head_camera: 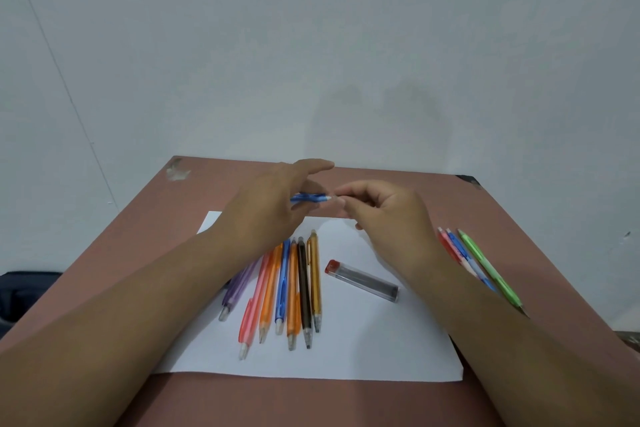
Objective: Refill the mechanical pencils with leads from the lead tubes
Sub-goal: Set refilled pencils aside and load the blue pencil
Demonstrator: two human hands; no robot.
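- Noted left hand (273, 208) raised above far half of white paper sheet (346, 350), fingers curled round blue mechanical pencil (309, 198); pencil held roughly level, white end pointing toward right hand (384, 211).
- Noted right hand fingertips (341, 199) pinched together right at that white end; whatever sat between them too small and blurred to identify. Remaining fingers loosely curled.
- Observed both hands in mid-air, clear of sheet, blurred in the frame.
- Recorded row of seven mechanical pencils (287, 291) lying side by side on sheet, below left hand: purple, pink, orange, blue, orange, dark brown, amber, left to right. Far ends partly hidden under left hand. Neighbouring barrels touching or nearly so.
- Recorded lead tube (362, 281) flat on sheet just right of row, not touching amber pencil; clear dark body, red cap toward the far left, lying diagonally.
- Recorded three more pencils (485, 270) off the sheet on brown table (519, 211), to right of right forearm: red, blue, green, close together and slanted; red and blue partly hidden by forearm.
- Noted sheet lying on table, near edge toward the camera, well inside table edge.
- Noted pale wall (311, 45) behind table; dark object (24, 291) at left edge of view, unidentified.
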